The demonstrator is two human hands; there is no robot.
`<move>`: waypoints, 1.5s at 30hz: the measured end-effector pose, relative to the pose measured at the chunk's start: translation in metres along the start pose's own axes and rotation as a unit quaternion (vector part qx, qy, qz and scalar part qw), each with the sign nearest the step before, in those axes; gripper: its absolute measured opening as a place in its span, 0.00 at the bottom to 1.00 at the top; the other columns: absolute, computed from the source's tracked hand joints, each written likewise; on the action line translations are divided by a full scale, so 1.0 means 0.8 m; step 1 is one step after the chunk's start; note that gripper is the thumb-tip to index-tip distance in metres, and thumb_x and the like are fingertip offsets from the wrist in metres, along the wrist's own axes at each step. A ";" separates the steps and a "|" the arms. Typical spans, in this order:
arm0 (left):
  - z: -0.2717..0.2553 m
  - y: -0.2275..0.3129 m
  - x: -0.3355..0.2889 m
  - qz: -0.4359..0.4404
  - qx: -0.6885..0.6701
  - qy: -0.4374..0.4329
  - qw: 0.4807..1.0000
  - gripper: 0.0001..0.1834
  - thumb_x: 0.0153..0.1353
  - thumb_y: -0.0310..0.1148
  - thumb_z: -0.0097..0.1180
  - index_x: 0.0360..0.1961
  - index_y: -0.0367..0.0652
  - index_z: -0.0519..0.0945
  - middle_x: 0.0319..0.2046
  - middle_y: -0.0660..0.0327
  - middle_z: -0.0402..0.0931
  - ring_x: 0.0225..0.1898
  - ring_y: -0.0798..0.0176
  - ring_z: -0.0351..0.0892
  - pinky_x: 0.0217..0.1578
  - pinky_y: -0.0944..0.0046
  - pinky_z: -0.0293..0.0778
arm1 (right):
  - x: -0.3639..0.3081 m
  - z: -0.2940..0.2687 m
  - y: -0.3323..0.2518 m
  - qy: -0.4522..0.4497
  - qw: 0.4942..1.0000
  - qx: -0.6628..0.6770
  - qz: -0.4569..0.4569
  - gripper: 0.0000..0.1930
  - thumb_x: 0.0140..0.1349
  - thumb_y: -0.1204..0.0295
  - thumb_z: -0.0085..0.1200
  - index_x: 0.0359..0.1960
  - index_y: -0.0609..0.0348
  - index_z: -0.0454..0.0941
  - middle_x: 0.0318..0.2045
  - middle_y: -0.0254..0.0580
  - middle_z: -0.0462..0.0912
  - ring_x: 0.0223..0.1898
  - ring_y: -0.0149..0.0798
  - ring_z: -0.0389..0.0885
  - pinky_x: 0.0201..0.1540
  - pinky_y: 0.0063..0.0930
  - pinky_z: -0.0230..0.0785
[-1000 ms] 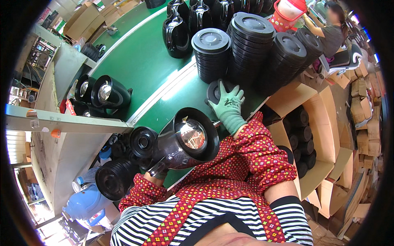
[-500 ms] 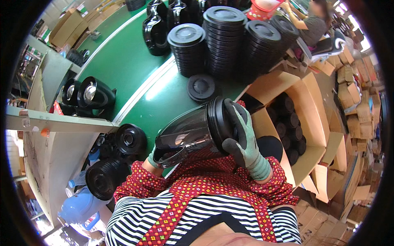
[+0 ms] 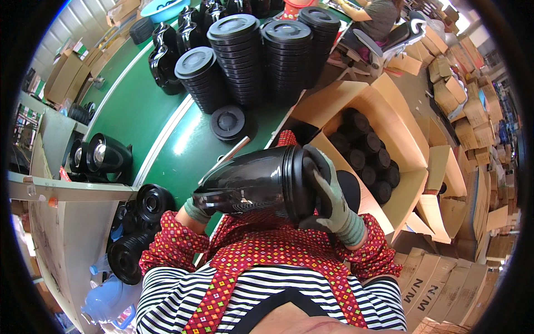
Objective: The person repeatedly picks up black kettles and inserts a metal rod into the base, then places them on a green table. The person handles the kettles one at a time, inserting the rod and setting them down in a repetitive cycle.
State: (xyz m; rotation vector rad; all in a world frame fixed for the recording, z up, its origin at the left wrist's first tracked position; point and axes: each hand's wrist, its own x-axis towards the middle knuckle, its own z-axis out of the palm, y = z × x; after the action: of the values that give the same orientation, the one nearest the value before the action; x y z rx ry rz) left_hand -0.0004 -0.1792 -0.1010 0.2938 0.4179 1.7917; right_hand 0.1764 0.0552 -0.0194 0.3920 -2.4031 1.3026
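A glossy dark see-through jug [image 3: 245, 181] lies on its side in front of my apron, its handle toward my left. My right hand [image 3: 335, 200], in a grey-green glove with dark fingertips, wraps around the black lid [image 3: 297, 183] at the jug's wide end. My left hand [image 3: 197, 209], gloved too, holds the other end by the handle; its fingers are mostly hidden behind the jug. Beyond them, a single black lid [image 3: 227, 123] rests on the green table [image 3: 167, 153], in front of tall stacks of black lids [image 3: 236, 58].
Dark jugs stand behind the stacks [image 3: 165, 61], and more lie at left [image 3: 108, 154]. An opened carton [image 3: 409, 192] holding several black round pieces stands at right. Black lids [image 3: 125, 259] and a blue plastic jug [image 3: 108, 300] are at lower left. A person [image 3: 378, 19] sits at the far right.
The jug has come closer to level, its handle end slightly raised. Both hands keep hold of it. My view has turned right, so the table and carton sit further left.
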 end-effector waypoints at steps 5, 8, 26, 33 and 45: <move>-0.009 -0.005 0.012 -0.021 0.046 0.007 0.999 0.39 0.74 0.40 0.59 0.78 0.34 0.57 0.71 0.43 0.68 0.67 0.46 0.76 0.66 0.46 0.78 | -0.015 -0.018 -0.001 0.012 0.999 -0.031 -0.005 0.60 0.48 0.46 0.78 0.81 0.50 0.58 0.77 0.69 0.52 0.77 0.72 0.55 0.76 0.60 0.51; 0.017 -0.002 0.008 0.056 0.147 0.028 0.987 0.42 0.65 0.37 0.68 0.75 0.33 0.63 0.67 0.45 0.74 0.64 0.50 0.80 0.64 0.49 0.80 | -0.020 -0.024 -0.007 0.020 1.000 0.001 0.019 0.61 0.51 0.47 0.76 0.82 0.51 0.53 0.78 0.68 0.50 0.78 0.70 0.53 0.77 0.57 0.49; -0.014 -0.013 -0.010 0.272 0.622 0.178 0.712 0.32 0.43 0.42 0.80 0.47 0.33 0.85 0.43 0.58 0.85 0.42 0.61 0.85 0.49 0.61 0.81 | -0.012 -0.011 -0.027 0.137 0.989 0.024 0.041 0.39 0.72 0.54 0.57 0.76 0.67 0.61 0.74 0.62 0.62 0.76 0.59 0.60 0.78 0.44 0.50; 0.094 0.052 -0.010 0.384 0.819 -0.010 0.427 0.26 0.46 0.33 0.76 0.47 0.35 0.87 0.40 0.51 0.80 0.40 0.48 0.86 0.41 0.55 0.81 | -0.049 -0.014 0.026 0.130 0.879 0.328 0.321 0.31 0.82 0.53 0.44 0.73 0.67 0.68 0.62 0.45 0.81 0.63 0.37 0.80 0.71 0.30 0.66; 0.113 0.042 0.009 0.297 0.743 0.101 0.591 0.31 0.46 0.39 0.82 0.49 0.32 0.85 0.41 0.55 0.83 0.41 0.57 0.86 0.44 0.60 0.81 | -0.015 -0.001 -0.025 0.246 0.874 0.303 0.290 0.36 0.78 0.49 0.48 0.76 0.65 0.62 0.76 0.56 0.63 0.77 0.50 0.61 0.78 0.38 0.53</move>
State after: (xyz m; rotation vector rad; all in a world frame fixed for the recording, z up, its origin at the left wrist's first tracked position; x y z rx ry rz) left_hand 0.0052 -0.1685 -0.0052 1.5394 2.1910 1.5995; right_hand 0.1959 0.0456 -0.0097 -0.5099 -1.6793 2.1064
